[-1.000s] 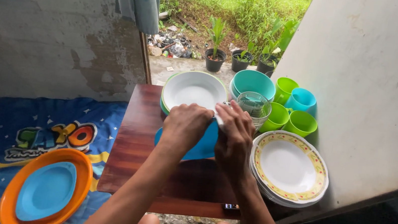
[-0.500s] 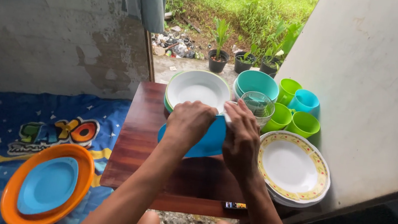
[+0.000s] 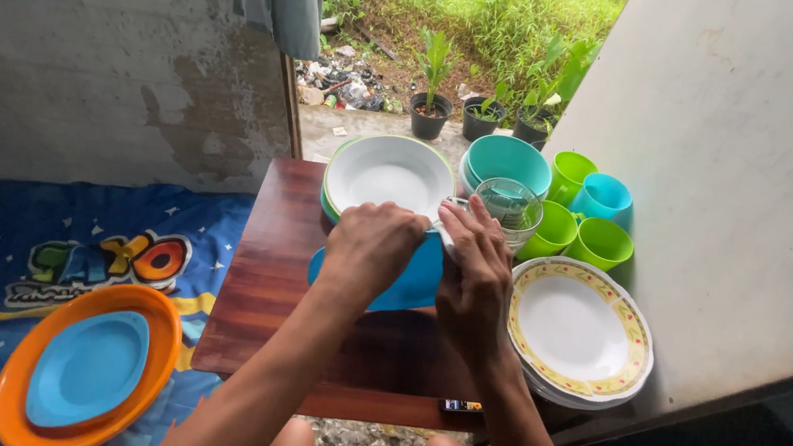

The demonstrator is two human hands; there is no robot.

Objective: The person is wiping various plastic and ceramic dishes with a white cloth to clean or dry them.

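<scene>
Both hands meet over a blue plate (image 3: 410, 280) on the wooden counter (image 3: 258, 287): the left hand (image 3: 368, 250) is curled into a fist on the plate's rim, while the right hand (image 3: 473, 273) has its fingers (image 3: 462, 223) pinched on a small white thing I cannot make out. Just beyond sit a white plate (image 3: 387, 174) and a glass (image 3: 509, 207), with a yellow-rimmed plate (image 3: 580, 331) to the right
</scene>
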